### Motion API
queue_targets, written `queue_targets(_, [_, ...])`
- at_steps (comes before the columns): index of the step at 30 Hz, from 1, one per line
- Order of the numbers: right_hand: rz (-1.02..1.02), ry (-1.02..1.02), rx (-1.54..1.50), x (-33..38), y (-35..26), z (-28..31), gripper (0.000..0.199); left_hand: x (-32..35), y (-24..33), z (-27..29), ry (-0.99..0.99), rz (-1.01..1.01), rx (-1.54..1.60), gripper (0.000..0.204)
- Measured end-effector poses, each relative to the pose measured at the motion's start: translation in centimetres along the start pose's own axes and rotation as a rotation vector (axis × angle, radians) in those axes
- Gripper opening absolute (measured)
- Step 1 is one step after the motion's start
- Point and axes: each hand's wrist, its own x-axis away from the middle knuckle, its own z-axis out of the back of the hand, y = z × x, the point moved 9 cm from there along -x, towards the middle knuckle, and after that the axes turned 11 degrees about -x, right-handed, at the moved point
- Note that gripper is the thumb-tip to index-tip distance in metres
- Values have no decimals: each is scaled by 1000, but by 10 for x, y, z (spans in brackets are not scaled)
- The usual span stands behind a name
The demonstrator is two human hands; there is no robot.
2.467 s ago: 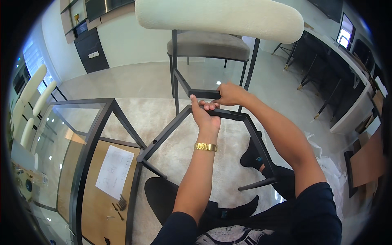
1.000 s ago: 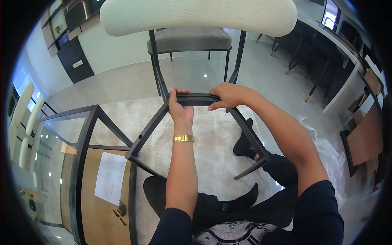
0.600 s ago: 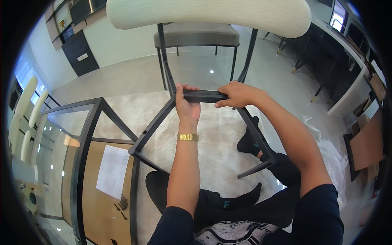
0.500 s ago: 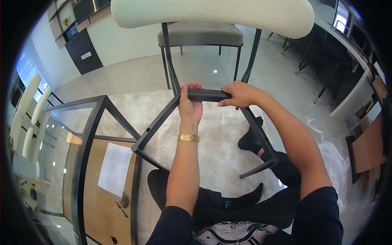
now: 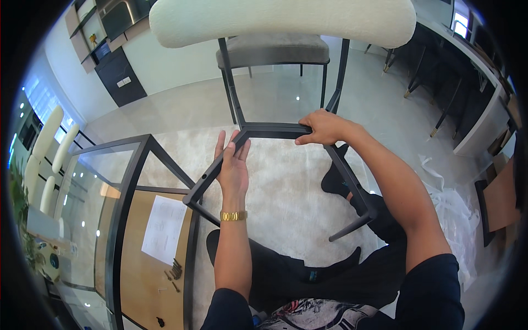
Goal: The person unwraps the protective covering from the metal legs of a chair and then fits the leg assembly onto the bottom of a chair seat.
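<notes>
A dark metal chair frame [image 5: 275, 130] with a padded cream backrest [image 5: 280, 21] is before me. My right hand [image 5: 325, 127] is closed round the right end of its crossbar, thumb on the near side. At the left side rail [image 5: 212, 174], my left hand [image 5: 234, 168] lies with its fingers stretched out and apart; the rail passes across the hand, which is not closed round it. Several dark bolts [image 5: 175, 269] and a small hex key [image 5: 162, 289] lie on the brown board left of me.
A glass-topped dark-framed table [image 5: 129, 203] stands at my left, over the brown board [image 5: 140, 275] with a white printed sheet [image 5: 164, 228]. Ahead is a grey padded seat [image 5: 275, 50]. Clear plastic wrapping [image 5: 454, 220] lies at my right, and my legs are stretched under the frame.
My left hand has left the crossbar and moved left and down to the side rail, its fingers spreading. My right hand keeps its hold. The view has shifted slightly.
</notes>
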Motion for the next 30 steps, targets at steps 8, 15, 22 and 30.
queue_targets(8, [-98, -52, 20, -4, 9, -2, 55, -4, -5, 9, 16, -21, 8, 30])
queue_targets(15, [-22, -69, -30, -12, 16, -7, 51, -6, -2, 15, -28, -18, 18, 21])
queue_targets(22, [24, -51, -67, -14, 15, 6, 46, -19, -11, 14, -39, -2, 41, 17])
queue_targets(30, [6, -71, -70, -14, 17, -2, 43, -14, -10, 15, 10, 0, 127, 12])
